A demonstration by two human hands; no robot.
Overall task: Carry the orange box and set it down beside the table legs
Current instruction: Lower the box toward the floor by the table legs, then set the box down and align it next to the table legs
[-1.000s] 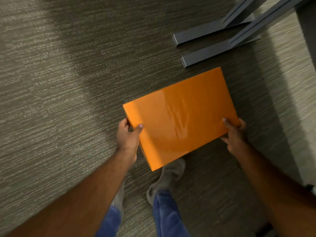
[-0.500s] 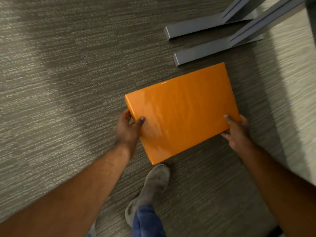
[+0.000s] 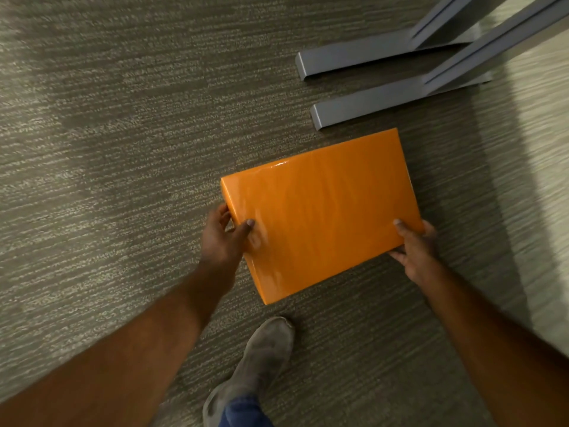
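Observation:
A flat glossy orange box (image 3: 323,211) is held low over the carpet, turned at an angle. My left hand (image 3: 223,238) grips its left edge with the thumb on top. Its near right corner sits in my right hand (image 3: 414,248), thumb also on top. Two grey metal table legs (image 3: 378,103) lie flat on the floor just beyond the box's far corner, a small gap apart from it. I cannot tell whether the box touches the carpet.
Grey-brown striped carpet (image 3: 123,149) covers the floor all around. My grey shoe (image 3: 261,359) and a blue trouser leg stand just behind the box. A brightly lit strip of floor (image 3: 542,164) runs along the right side.
The box has gone down and forward toward the table legs, looking smaller and nearer the floor. One foot has stepped forward under it. Both hands keep their hold.

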